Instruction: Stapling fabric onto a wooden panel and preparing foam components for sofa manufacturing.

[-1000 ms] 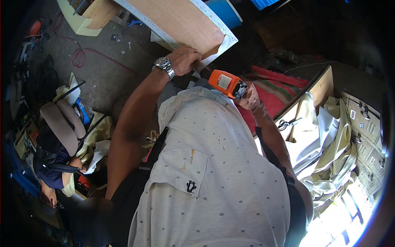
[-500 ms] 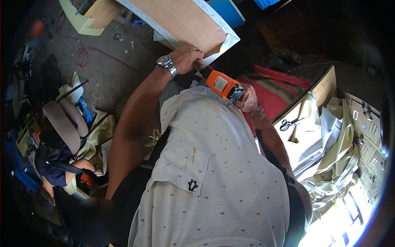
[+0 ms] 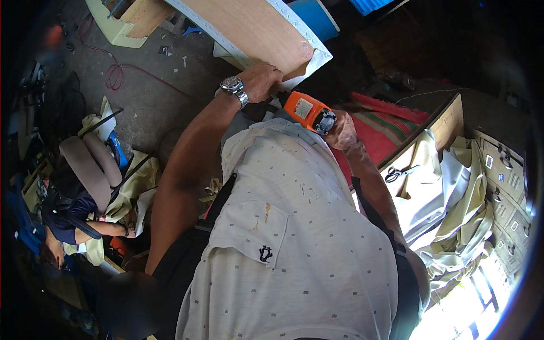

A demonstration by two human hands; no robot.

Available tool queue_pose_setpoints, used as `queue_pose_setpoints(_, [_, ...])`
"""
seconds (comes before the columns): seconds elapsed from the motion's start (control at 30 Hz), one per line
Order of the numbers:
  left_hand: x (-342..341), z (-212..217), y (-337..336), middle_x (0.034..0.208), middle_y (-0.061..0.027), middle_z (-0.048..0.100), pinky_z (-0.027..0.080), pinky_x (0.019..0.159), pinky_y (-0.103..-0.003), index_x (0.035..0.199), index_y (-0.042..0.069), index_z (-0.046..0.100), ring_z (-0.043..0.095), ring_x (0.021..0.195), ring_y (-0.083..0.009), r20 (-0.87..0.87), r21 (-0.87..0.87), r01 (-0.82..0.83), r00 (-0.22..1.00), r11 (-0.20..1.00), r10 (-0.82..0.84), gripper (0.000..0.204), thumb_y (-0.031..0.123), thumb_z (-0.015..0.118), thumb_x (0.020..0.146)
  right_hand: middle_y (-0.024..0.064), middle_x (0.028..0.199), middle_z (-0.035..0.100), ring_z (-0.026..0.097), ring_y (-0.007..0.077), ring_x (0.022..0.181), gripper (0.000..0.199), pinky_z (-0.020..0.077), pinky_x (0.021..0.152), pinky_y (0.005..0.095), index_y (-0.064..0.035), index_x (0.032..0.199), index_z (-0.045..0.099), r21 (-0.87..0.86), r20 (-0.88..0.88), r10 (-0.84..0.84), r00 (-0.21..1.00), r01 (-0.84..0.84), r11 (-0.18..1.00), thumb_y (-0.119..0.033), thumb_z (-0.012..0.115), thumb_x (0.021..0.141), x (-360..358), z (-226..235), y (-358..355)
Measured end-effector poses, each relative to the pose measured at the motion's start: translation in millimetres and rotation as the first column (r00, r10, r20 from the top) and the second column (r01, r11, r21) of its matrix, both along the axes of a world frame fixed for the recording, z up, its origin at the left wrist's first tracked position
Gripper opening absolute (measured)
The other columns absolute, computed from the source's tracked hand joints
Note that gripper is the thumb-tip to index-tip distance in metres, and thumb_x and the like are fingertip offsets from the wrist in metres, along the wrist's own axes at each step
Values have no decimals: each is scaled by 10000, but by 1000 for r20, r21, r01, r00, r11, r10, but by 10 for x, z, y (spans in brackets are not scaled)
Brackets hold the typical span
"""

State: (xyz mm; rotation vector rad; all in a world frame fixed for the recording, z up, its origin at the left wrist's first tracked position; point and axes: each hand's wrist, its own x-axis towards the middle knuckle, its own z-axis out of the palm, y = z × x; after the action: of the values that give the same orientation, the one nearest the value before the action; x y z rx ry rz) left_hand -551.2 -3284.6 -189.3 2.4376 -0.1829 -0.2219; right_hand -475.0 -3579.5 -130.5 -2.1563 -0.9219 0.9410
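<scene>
Clasped in the right hand (image 3: 343,132) near the long, pale wooden panel (image 3: 256,33), the boxy orange plastic power tool (image 3: 305,110) has its long axis slanting, its dark nose aimed forward-left and closer than a second ago to the left hand (image 3: 260,82), whose fingers touch the panel's edge, their grip too hidden to tell.

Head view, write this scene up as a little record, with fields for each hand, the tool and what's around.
Left hand: at the near edge of the wooden panel
Left wrist: metal watch
Right hand: holding the orange tool
Tool direction: front end toward the panel's near corner
Right side: scissors on pale sheet material
Left side: another person's arm
Floor: red hose, looped
</scene>
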Motion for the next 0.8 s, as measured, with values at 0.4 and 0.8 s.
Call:
queue_pose_setpoints(0.4, [-147,71,-292,1014,-173,689,482,958,-448,977,35,671,623,1061,-351,7,76,-87,996,993,87,170,68,698,812,123,871,741,719,285,783,340,597,790,366,-88,1078,723,-9,27,-10,1000,10,1000,-139,787,747,-18,-70,-198])
queue_pose_setpoints(0.8, [-240,95,-250,952,-155,692,512,889,-447,1000,46,675,646,988,-353,-45,-39,-189,981,981,187,167,55,660,834,127,940,750,728,308,878,437,587,850,388,-160,1189,688,-156,68,50,996,-38,987,-143,793,765,-25,105,16])
